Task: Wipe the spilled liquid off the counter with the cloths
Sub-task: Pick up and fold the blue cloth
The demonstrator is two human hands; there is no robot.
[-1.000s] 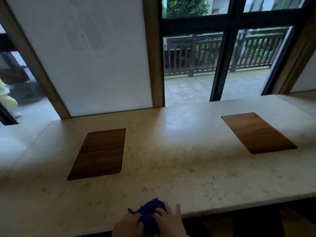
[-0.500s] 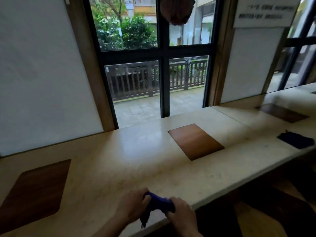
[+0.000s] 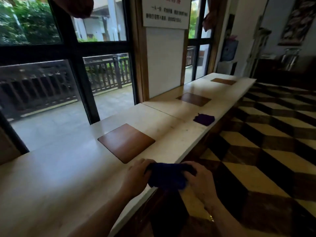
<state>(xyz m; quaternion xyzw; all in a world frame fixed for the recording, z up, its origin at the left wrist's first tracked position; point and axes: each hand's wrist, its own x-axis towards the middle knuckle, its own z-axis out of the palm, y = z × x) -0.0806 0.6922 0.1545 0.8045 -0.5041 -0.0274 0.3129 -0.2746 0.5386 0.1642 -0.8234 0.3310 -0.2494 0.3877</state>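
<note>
A bunched dark blue cloth [image 3: 168,175] hangs between both hands at the counter's front edge. My left hand [image 3: 136,177] grips its left side and rests on the pale stone counter [image 3: 68,168]. My right hand [image 3: 200,180] grips its right side, just past the edge and over the floor. A second dark blue cloth [image 3: 204,119] lies flat on the counter farther along to the right, near the front edge. I cannot make out any liquid on the surface.
Wooden inlay panels [image 3: 126,142] [image 3: 194,99] [image 3: 223,81] are set into the counter. Windows and a white wall panel with a notice [image 3: 166,12] stand behind it. A checkered floor [image 3: 273,142] lies to the right. Dark furniture stands at the far end.
My view has swung to the right along the counter. The second cloth and the far end of the counter came into view. Both hands kept hold of the blue cloth at the front edge.
</note>
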